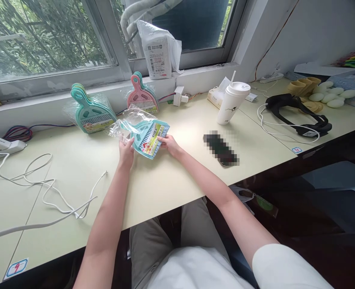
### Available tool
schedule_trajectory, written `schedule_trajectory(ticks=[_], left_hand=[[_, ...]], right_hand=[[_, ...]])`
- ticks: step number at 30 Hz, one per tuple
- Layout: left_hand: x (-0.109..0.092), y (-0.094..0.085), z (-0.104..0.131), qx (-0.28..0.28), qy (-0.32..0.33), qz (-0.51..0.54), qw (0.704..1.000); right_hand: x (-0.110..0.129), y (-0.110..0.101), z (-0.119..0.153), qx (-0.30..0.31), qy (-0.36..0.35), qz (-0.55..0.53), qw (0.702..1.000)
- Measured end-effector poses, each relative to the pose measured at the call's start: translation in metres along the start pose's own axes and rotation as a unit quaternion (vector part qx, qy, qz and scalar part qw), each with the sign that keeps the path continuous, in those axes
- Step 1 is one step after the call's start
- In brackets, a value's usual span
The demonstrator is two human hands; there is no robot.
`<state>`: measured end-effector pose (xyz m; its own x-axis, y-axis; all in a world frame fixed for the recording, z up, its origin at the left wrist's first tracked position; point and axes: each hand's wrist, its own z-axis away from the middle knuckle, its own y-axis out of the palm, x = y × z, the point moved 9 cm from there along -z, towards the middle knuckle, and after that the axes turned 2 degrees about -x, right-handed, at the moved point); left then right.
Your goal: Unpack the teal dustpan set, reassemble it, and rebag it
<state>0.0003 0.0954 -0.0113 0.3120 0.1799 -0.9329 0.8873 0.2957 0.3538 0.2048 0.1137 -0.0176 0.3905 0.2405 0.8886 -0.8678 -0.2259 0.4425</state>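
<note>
Wears a white shirt [195, 269], nearest the camera. Holds a wrapped teal dustpan set [139, 140] over the surface [156, 192]; cannot tell if touching. Pinches its left edge between thumb and fingers of the left hand [126, 151], its right edge likewise in the right hand [170, 145].

Daylight from the windows [45, 36] brightens the desk [177, 180] and glints on clear wrapping [138, 113], while the space underneath is dark. Wide-angle distortion stretches the edges; pixelation masks one dark object [221, 148].

Dustpan [145, 138] left of cup [232, 103]
</note>
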Motion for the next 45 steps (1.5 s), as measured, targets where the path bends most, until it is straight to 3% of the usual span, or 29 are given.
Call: schedule_trajectory(ticks=[8, 14, 18, 21, 27, 29, 35, 38, 42, 45], left_hand=[[0.018, 0.040, 0.020, 0.079, -0.060, 0.043, 0.994], [0.026, 0.043, 0.025, 0.090, -0.098, 0.012, 0.991], [0.037, 0.055, 0.034, 0.161, -0.149, -0.019, 0.975], [0.038, 0.061, 0.036, 0.188, -0.166, 0.003, 0.968], [0.009, 0.042, 0.022, 0.099, -0.064, 0.067, 0.991], [0.009, 0.039, 0.023, 0.092, -0.073, 0.062, 0.991], [0.031, 0.054, 0.036, 0.139, -0.167, 0.016, 0.976], [0.027, 0.054, 0.032, 0.117, -0.133, 0.037, 0.984], [0.019, 0.039, 0.022, 0.046, -0.054, 0.073, 0.995], [0.022, 0.038, 0.022, 0.028, -0.039, 0.060, 0.997]], right_hand=[[-0.002, -0.009, -0.003, -0.064, -0.043, -0.033, 0.996], [-0.002, -0.009, -0.003, -0.077, -0.047, -0.030, 0.995], [0.003, -0.018, 0.003, -0.151, -0.086, -0.025, 0.984], [0.005, -0.019, 0.004, -0.161, -0.102, -0.031, 0.981], [0.000, -0.002, -0.002, -0.054, -0.046, -0.024, 0.997], [0.000, 0.001, -0.003, -0.028, -0.041, -0.017, 0.999], [0.008, -0.011, -0.003, -0.075, -0.060, -0.046, 0.994], [0.007, -0.012, -0.002, -0.083, -0.054, -0.048, 0.994], [0.004, -0.010, -0.002, -0.078, -0.044, -0.035, 0.995], [0.003, -0.010, -0.003, -0.080, -0.043, -0.029, 0.995]])
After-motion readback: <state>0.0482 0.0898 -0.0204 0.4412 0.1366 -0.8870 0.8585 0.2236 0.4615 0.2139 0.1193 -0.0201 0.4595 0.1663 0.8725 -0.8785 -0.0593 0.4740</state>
